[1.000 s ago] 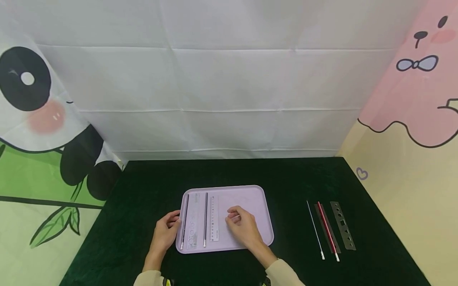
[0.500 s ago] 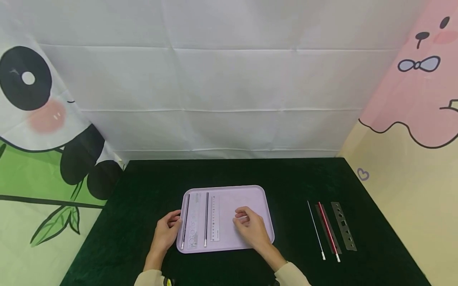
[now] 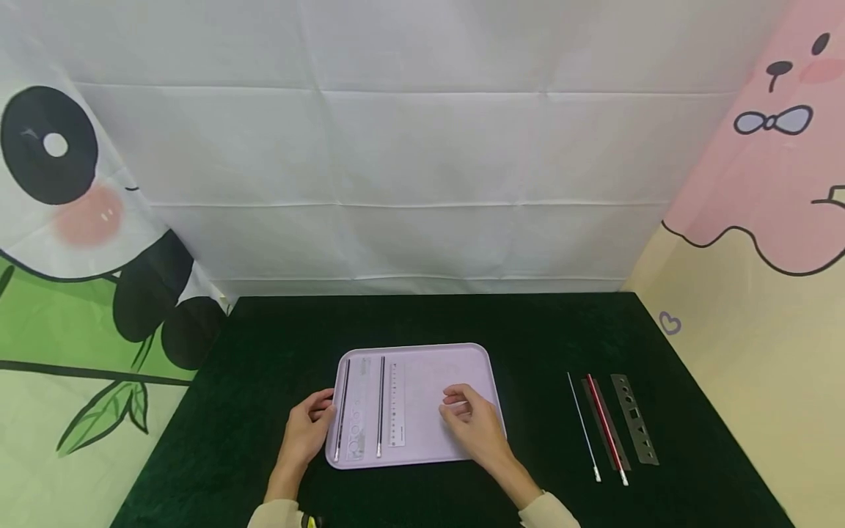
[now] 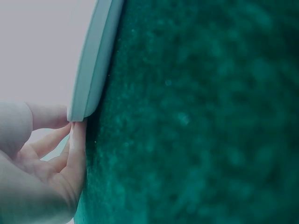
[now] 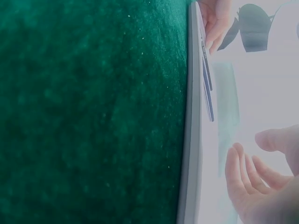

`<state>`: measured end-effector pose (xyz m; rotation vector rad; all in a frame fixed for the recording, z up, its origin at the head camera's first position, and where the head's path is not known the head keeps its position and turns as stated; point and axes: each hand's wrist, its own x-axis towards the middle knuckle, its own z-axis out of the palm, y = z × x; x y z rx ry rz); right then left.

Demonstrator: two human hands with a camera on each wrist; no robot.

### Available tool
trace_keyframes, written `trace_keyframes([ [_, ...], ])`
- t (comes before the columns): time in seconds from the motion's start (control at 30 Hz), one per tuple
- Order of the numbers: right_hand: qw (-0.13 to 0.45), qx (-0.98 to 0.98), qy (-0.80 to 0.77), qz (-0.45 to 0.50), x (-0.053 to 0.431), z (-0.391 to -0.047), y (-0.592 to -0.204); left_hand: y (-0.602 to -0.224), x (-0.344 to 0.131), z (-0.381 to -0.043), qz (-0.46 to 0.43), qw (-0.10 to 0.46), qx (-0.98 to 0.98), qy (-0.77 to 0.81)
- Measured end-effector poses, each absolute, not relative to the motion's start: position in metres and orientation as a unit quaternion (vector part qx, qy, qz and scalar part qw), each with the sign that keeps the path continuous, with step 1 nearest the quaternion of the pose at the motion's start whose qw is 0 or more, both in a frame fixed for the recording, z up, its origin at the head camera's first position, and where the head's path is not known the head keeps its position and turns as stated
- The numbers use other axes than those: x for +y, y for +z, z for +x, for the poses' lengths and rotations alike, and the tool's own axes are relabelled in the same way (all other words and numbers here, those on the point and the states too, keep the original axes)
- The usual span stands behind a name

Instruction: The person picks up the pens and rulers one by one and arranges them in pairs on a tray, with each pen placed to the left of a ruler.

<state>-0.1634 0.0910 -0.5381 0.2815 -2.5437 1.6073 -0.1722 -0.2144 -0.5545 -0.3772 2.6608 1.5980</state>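
My left hand point(image 3: 306, 427) grips the left rim of a lilac tray point(image 3: 436, 367); in the left wrist view its thumb and fingers point(image 4: 74, 144) meet at the tray's edge. On the tray's left half lie a dark pencil point(image 3: 342, 411), a clear stencil ruler point(image 3: 356, 418), a second dark pencil point(image 3: 381, 403) and a clear ruler point(image 3: 396, 403), side by side. Over the tray's right half, my right hand point(image 3: 480, 433) hovers with loosely bent fingers. The right wrist view shows a gap between its thumb and fingers, with nothing held.
Right of the tray, a thin pale pencil point(image 3: 584, 425), a red pencil point(image 3: 606, 425) over a dark strip point(image 3: 619, 456), and a dark grey stencil ruler point(image 3: 634, 419) lie on the dark green cloth point(image 3: 541, 330). A white curtain point(image 3: 422, 147) hangs behind the table.
My right hand has shifted to the right above the tray, away from the clear ruler. The left hand stays at the rim, and the laid-out items have not moved.
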Motion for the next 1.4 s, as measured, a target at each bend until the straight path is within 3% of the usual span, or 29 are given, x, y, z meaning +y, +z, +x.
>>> trace_keyframes([
  [0.43,0.083,-0.829,0.544,0.097,0.103,-0.156,-0.538,-0.555,-0.214,-0.173,-0.118,0.0,0.854,0.506],
  [0.73,0.056,-0.836,0.541,0.069,0.112,-0.151,-0.535,-0.556,-0.215,-0.173,-0.114,0.003,0.853,0.508],
  [1.4,0.057,-0.83,0.553,0.043,0.134,-0.147,-0.535,-0.558,-0.214,-0.173,-0.12,-0.004,0.852,0.509],
])
